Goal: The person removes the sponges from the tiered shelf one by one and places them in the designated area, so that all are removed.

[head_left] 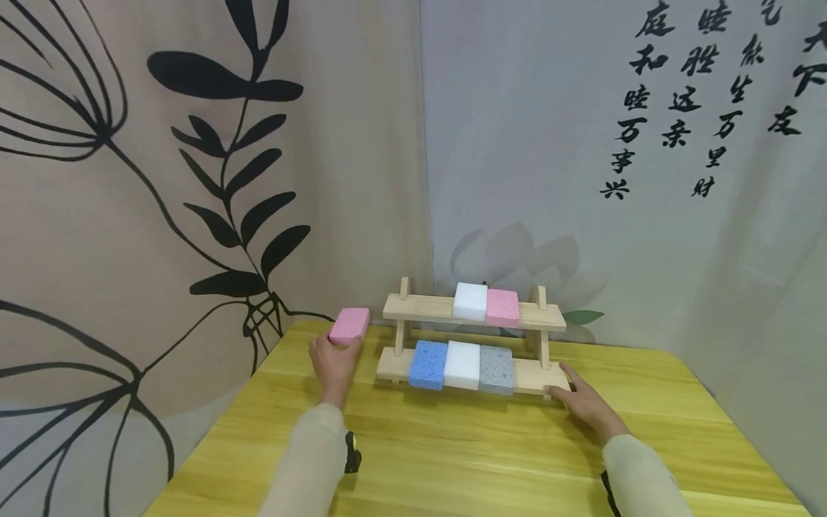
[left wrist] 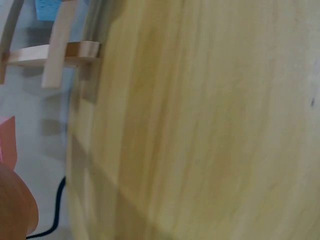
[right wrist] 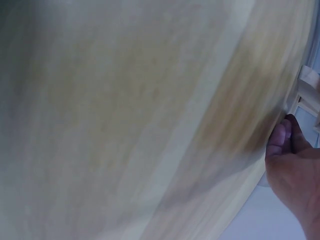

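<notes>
My left hand (head_left: 335, 368) holds a pink sponge block (head_left: 349, 324) by its near edge, left of a small two-tier wooden rack (head_left: 420, 307). In the left wrist view only a corner of that pink sponge (left wrist: 7, 142) shows beside part of the hand. At the lower shelf's right end, my right hand (head_left: 589, 403) grips the wood between thumb and fingers. On the upper shelf sit a white sponge (head_left: 469, 301) and another pink sponge (head_left: 502, 307), side by side. The lower shelf carries a blue sponge (head_left: 428, 365), a white one and a speckled grey sponge (head_left: 496, 370) in a row.
The rack stands toward the back of a yellow wood-grain table (head_left: 465, 452). Behind it hangs a pale curtain (head_left: 362, 179) printed with dark plants and writing. A dark cord (left wrist: 57, 205) shows past the table edge in the left wrist view.
</notes>
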{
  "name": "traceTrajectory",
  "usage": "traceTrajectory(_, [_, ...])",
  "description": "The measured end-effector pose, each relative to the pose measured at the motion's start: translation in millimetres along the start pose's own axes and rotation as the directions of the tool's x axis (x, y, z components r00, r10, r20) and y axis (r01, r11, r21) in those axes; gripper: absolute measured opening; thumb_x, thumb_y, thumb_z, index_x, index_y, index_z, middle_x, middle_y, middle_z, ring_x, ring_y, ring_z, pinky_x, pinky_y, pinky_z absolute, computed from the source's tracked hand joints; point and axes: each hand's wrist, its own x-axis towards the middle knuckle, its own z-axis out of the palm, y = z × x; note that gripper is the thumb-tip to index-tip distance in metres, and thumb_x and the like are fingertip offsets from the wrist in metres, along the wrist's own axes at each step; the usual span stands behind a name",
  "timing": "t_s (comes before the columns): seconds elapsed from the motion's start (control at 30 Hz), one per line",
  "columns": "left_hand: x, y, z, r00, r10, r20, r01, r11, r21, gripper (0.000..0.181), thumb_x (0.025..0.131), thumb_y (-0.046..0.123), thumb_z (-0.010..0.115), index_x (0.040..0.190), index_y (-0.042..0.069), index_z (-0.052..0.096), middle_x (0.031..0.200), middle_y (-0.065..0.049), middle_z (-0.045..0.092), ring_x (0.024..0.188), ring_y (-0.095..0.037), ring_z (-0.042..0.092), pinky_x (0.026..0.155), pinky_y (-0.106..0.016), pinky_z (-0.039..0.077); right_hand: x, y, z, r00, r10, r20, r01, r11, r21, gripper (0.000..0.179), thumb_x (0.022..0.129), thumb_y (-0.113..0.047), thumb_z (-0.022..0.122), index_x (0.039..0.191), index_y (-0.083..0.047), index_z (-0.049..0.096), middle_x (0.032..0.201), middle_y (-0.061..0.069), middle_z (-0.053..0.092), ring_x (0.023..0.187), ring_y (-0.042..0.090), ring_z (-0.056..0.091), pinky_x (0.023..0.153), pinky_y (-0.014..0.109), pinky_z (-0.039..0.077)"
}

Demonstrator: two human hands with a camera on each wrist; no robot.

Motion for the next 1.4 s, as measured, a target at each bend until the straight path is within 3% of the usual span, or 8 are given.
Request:
traceTrajectory(0.43, [-13.9, -25.5, 2.5, 0.993, -0.098, 0.07, 0.096, 0.995, 0.028, 0.075, 0.08, 0.03, 0.08, 0.134, -0.01, 0.048, 0.124, -0.025, 0.046, 0.115, -0.039, 0.044, 0.099, -0.052, 0.038, 1.0, 1, 0, 1.0, 0.0, -0.011, 0.0, 1.0, -0.012, 0.095, 0.096, -0.053, 0.057, 0.159, -0.009, 0.001, 0.156, 0.037, 0.006, 0.142, 0.055, 0.008, 0.111, 0.068, 0.012])
traceTrajectory(0.87, [-19.9, -35.4, 3.7, 0.986, -0.078, 0.147, 0.056, 0.988, 0.146, 0.075, 0.08, 0.033, 0.079, 0.133, -0.011, 0.049, 0.125, -0.029, 0.049, 0.116, -0.042, 0.046, 0.099, -0.054, 0.039, -0.1, 3, 0, 1.0, -0.015, -0.014, 0.015, 1.0, -0.003, 0.095, 0.096, -0.054, 0.057, 0.159, -0.008, 0.001, 0.156, 0.036, 0.007, 0.142, 0.055, 0.013, 0.111, 0.066, 0.017])
traceTrajectory(1.1, [-20.8, -38.1, -0.9, 0.985, -0.066, 0.16, 0.028, 0.973, 0.231, 0.074, 0.08, 0.035, 0.079, 0.131, -0.01, 0.051, 0.122, -0.029, 0.053, 0.113, -0.044, 0.048, 0.096, -0.056, 0.039, 4.2, 4, 3, 1.0, -0.018, -0.022, 0.018, 1.0, 0.001, 0.096, 0.095, -0.056, 0.057, 0.16, -0.011, 0.003, 0.159, 0.032, 0.005, 0.143, 0.053, 0.008, 0.112, 0.067, 0.012])
traceTrajectory(1.4, [-23.1, -36.6, -1.3, 0.982, -0.049, 0.183, 0.001, 0.967, 0.254, 0.08, 0.082, 0.035, 0.075, 0.138, -0.012, 0.043, 0.128, -0.036, 0.047, 0.118, -0.051, 0.043, 0.1, -0.06, 0.035, 1.4, 5, 1, 1.0, -0.018, -0.018, 0.018, 1.0, 0.005, 0.094, 0.096, -0.052, 0.057, 0.159, -0.009, 0.003, 0.159, 0.032, 0.004, 0.144, 0.052, 0.007, 0.112, 0.066, 0.012])
